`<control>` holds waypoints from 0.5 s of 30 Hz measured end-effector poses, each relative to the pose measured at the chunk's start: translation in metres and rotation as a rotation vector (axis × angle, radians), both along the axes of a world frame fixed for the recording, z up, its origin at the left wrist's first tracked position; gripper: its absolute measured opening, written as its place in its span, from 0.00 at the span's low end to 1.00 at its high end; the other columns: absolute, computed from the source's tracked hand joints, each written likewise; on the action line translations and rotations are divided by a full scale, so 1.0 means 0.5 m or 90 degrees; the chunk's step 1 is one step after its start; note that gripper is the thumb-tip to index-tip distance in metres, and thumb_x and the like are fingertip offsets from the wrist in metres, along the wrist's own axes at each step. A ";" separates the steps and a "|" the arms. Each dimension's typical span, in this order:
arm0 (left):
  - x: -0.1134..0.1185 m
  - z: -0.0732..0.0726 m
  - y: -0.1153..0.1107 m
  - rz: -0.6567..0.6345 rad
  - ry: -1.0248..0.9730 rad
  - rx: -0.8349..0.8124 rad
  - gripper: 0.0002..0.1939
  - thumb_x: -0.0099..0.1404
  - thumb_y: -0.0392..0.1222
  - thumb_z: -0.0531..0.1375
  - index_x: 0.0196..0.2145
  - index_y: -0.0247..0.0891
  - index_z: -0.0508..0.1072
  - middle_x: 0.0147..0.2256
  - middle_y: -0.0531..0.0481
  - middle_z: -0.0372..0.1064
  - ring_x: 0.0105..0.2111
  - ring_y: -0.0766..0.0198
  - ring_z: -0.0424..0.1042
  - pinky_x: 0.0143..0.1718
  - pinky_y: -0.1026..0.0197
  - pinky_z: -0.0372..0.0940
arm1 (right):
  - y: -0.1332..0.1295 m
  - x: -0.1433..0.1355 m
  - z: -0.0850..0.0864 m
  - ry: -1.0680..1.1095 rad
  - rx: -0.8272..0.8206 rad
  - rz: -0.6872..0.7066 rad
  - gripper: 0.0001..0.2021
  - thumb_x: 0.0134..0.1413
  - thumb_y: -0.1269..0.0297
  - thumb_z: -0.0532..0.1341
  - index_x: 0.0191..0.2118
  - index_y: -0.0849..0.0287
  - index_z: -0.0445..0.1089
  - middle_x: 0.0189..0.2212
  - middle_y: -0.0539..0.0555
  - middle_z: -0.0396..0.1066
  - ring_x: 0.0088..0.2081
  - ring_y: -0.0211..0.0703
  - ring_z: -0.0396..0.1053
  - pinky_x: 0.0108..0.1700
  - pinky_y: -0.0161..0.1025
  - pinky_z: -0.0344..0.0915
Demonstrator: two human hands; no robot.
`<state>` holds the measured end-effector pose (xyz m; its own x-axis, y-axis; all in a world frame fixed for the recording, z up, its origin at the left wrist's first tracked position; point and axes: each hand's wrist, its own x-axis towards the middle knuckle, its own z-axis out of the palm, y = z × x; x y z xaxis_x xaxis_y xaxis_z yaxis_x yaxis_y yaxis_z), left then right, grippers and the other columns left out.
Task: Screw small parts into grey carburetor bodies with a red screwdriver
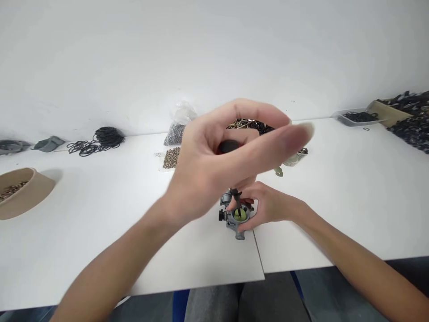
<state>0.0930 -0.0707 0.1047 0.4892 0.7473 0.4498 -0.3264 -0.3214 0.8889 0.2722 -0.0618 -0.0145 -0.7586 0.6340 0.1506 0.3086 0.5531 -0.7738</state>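
Note:
A screwdriver-like tool [229,146] with a black-and-red handle sits in the curl of my left hand [217,156], whose thumb and forefinger reach out past it. Its dark shaft points down to a small grey metal part [239,233], a carburetor-like body with a black knob on its left side and a yellow-green round piece inside its opening. The tool's tip is over or in that opening; the exact contact is too small to tell. My right hand [259,205] grips the metal part from the right, near the table's front edge. My left hand hides the middle of the tool.
On the white table [100,214] stand a beige bowl [28,197] at left, black cord [107,137], a tray of small beads [171,158], a plastic bag [181,123], a pile of metal parts behind my left hand, and a clear tray [360,117] beside dark parts [414,120] at right.

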 end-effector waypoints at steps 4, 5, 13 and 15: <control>0.020 -0.019 0.038 -0.122 0.042 0.007 0.06 0.67 0.49 0.61 0.36 0.47 0.73 0.12 0.61 0.47 0.09 0.75 0.48 0.10 0.66 0.50 | -0.002 0.001 0.003 -0.014 -0.015 0.022 0.18 0.44 0.55 0.73 0.40 0.57 0.74 0.38 0.51 0.73 0.37 0.40 0.68 0.35 0.36 0.66; 0.019 -0.024 0.063 -0.214 0.087 0.034 0.09 0.64 0.54 0.63 0.36 0.49 0.73 0.11 0.62 0.46 0.08 0.74 0.48 0.10 0.65 0.51 | -0.003 0.001 0.004 -0.018 -0.018 0.026 0.18 0.44 0.55 0.73 0.40 0.57 0.74 0.38 0.51 0.73 0.36 0.39 0.67 0.34 0.35 0.66; 0.028 0.013 0.016 0.041 0.244 0.103 0.12 0.66 0.50 0.61 0.44 0.42 0.74 0.17 0.58 0.61 0.16 0.70 0.64 0.17 0.63 0.63 | -0.003 0.003 0.014 -0.014 -0.013 -0.004 0.18 0.43 0.55 0.73 0.40 0.59 0.75 0.37 0.52 0.74 0.34 0.39 0.68 0.34 0.35 0.67; 0.038 0.003 -0.025 0.190 0.186 0.130 0.14 0.70 0.51 0.57 0.48 0.44 0.71 0.17 0.57 0.62 0.17 0.69 0.65 0.18 0.63 0.63 | -0.006 0.002 0.017 -0.004 -0.010 0.000 0.19 0.44 0.58 0.73 0.42 0.58 0.75 0.39 0.51 0.75 0.35 0.40 0.70 0.36 0.35 0.69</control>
